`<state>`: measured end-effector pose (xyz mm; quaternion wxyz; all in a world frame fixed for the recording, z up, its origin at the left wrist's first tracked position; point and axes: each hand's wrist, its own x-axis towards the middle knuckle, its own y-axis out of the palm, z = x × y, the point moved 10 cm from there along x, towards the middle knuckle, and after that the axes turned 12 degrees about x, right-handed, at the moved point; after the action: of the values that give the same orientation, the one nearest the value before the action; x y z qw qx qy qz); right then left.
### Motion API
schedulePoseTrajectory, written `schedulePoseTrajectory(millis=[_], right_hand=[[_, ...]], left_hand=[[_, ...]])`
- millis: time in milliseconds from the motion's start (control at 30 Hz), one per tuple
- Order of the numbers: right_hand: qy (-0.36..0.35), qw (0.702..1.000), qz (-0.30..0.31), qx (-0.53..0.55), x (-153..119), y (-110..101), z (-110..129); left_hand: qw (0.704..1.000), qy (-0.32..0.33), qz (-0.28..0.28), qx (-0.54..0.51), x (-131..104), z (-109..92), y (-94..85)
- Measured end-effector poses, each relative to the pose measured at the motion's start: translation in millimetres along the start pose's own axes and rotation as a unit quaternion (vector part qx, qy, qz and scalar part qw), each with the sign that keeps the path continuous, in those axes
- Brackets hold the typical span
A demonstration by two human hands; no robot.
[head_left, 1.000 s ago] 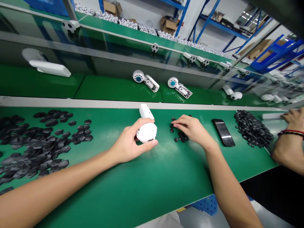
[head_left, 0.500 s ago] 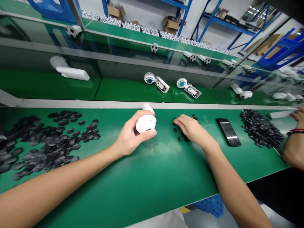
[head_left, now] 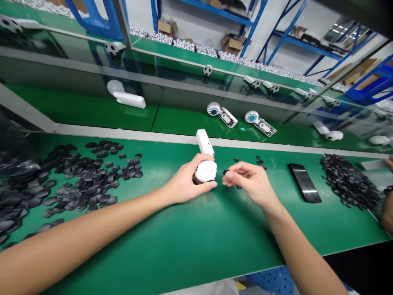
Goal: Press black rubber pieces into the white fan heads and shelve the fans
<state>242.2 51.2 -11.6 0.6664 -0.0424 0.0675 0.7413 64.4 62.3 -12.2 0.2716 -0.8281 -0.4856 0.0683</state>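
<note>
over the green table (head_left: 184, 246), the white gadget (head_left: 206, 170) sits with its round end (head_left: 206, 172) inside the curve of the left hand (head_left: 188, 180) and its long end (head_left: 204, 141) pointing away past the grip. the left hand is closed around that round end. the right hand (head_left: 250, 181), near it, pinches a small black piece (head_left: 226, 172).

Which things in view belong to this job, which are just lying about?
In play:
- white plastic round-headed device, held in left hand
- small black piece, pinched in right hand
- flat black angular pieces on the left, probably

Apparently just lying about:
- black rectangular phone
- open brown cardboard box
</note>
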Motion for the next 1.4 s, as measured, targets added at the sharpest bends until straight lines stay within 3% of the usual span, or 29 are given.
schedulePoseTrajectory(millis=[133, 233, 400, 567, 833, 933, 1100, 1200, 1267, 1333, 1400], right_hand=[[0.015, 0.999, 0.036, 0.029, -5.1, 27.0, -8.6], [0.012, 0.998, 0.029, 0.047, -8.4, 34.8, -11.2], [0.004, 0.999, 0.009, 0.050, -11.5, 32.5, -5.3], [0.006, 1.000, 0.007, 0.015, -12.7, 34.0, -6.0], [-0.061, 0.996, -0.053, -0.036, -14.6, 26.0, 0.3], [-0.071, 0.997, -0.035, -0.004, -11.7, 29.2, -0.9], [-0.061, 0.997, 0.042, 0.005, -3.9, 34.1, -0.4], [-0.056, 0.994, 0.073, -0.057, 4.0, 14.1, 3.3], [-0.089, 0.983, 0.008, -0.159, 12.5, -21.6, 11.2], [-0.137, 0.941, -0.069, -0.302, 18.9, -55.1, 20.5], [-0.159, 0.898, -0.089, -0.400, 26.0, -72.8, 19.8]], left_hand=[[0.996, 0.063, -0.030, 0.047, 0.0, -6.5, -0.6], [0.994, 0.086, -0.009, 0.066, -1.4, -11.7, 4.9], [0.995, 0.077, 0.007, 0.056, -3.4, -16.6, 4.5], [0.997, 0.045, 0.007, 0.067, -3.2, -7.9, 4.3], [0.987, 0.106, -0.097, 0.073, -4.8, -28.7, -5.2], [0.983, 0.128, -0.109, 0.079, -3.4, -36.2, -8.4], [0.989, 0.105, -0.074, 0.066, 2.1, -26.8, -7.8], [0.992, 0.090, -0.071, 0.057, 2.9, -18.9, -14.2], [0.994, 0.074, -0.058, 0.054, 3.1, -14.7, -17.4], [0.997, 0.056, -0.039, 0.034, 3.2, -11.9, -18.6], [0.999, 0.040, -0.026, 0.012, 2.9, -10.1, -18.4]])
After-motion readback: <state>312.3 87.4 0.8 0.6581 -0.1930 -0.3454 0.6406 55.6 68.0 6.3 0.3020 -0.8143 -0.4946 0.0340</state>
